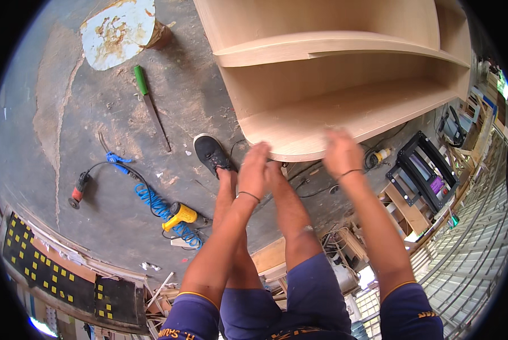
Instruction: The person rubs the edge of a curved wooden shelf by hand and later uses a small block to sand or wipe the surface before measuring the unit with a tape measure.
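A pale wood-toned shelf unit (322,122) with curved front edges stands before me. My left hand (255,169) is at the rounded left end of its lowest shelf, fingers stretched together and touching the edge. Over the same shelf's front edge, further right, is my right hand (343,153). Motion smears its fingers, so whether it holds anything is unclear. The middle shelf's edge (276,50) has a small step along its lower line.
On the grey floor at left lie a green-handled file (152,105), a red angle grinder (80,190), a blue coiled air hose (152,198) and a yellow heat gun (180,215). A stained white sheet (118,34) lies far left. Black frames (427,170) and wood scraps crowd the right.
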Motion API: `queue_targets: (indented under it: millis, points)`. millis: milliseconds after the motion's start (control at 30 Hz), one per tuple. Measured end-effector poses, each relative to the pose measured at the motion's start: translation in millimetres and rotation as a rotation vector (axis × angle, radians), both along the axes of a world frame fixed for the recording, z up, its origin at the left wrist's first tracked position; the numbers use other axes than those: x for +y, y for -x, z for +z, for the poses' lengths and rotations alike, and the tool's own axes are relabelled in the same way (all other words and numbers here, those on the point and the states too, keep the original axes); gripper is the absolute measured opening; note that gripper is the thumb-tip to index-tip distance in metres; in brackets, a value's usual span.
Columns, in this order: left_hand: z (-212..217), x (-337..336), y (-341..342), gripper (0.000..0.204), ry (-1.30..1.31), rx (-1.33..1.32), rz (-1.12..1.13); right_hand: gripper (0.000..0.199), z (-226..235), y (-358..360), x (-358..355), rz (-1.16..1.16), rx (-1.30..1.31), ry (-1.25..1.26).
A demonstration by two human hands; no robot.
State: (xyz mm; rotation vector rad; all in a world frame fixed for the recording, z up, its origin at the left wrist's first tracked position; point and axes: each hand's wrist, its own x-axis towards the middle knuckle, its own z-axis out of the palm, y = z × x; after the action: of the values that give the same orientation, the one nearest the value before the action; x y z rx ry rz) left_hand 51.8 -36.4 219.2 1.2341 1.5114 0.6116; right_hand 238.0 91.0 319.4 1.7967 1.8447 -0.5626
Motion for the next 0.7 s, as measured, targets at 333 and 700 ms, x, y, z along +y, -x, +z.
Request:
queue_targets:
  millis: [333, 700]
  points:
    - [-23, -43, -20, 0.059, 0.375, 0.143, 0.067, 0.036, -19, 28, -59, 0.039, 0.13, -0.153]
    - [31, -137, -37, 0.048, 0.849, -0.278, 0.613, 0.025, -23, 10, 7, 0.213, 0.421, 0.136]
